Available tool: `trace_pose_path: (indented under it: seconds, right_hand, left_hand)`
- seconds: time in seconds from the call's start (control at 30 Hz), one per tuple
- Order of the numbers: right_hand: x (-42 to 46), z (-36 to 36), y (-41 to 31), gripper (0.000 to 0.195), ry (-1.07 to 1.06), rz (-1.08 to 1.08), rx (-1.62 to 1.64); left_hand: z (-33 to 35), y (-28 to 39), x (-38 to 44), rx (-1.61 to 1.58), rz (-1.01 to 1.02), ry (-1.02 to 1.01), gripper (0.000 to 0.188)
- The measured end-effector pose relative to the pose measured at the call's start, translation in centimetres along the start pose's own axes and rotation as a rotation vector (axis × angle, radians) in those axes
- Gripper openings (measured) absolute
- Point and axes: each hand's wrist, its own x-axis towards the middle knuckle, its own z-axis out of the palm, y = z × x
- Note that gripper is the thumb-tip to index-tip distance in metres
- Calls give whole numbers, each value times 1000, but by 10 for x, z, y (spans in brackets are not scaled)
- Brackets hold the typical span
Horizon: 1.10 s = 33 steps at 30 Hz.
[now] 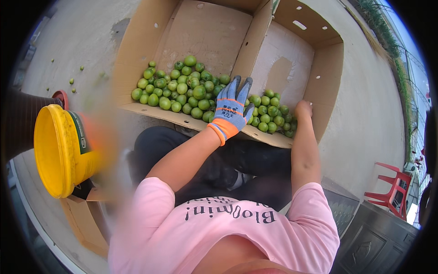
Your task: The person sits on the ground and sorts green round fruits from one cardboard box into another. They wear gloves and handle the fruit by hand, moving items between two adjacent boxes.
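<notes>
My left hand, in a grey-blue glove with an orange cuff, lies palm down on green tomatoes. It is beside the near end of the cardboard wall between two open box sections. Its thumb stands apart from the fingers, and no tomato shows in its grip. A large heap of green tomatoes fills the near part of the left section. Fewer tomatoes are in the right section. My bare right hand is curled at the right section's right wall, beside the tomatoes; its fingertips are hidden.
A yellow plastic bucket lies tilted at left, its mouth towards me, partly blurred. Below it is another cardboard box. Several small green fruits are scattered on the concrete floor. At right stand a red plastic chair and a dark panel.
</notes>
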Motion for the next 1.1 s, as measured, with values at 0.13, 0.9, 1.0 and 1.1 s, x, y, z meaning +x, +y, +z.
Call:
trace_pose_path:
  seconds: [0.13, 0.9, 1.0, 1.1]
  right_hand:
    - [-37, -59, -5, 43, -50, -125, 680]
    - [-66, -17, -44, 54, 43, -226, 566]
    - [-63, -3, -56, 59, -5, -235, 519]
    - [-60, 6, -62, 67, -19, -262, 511]
  left_hand:
    - [-4, 2, -2, 52, -5, 25, 79]
    - [-56, -23, 31, 34, -181, 499, 78]
    - [-45, -24, 29, -47, -68, 455, 82]
    - [-35, -19, 24, -64, -30, 381, 83]
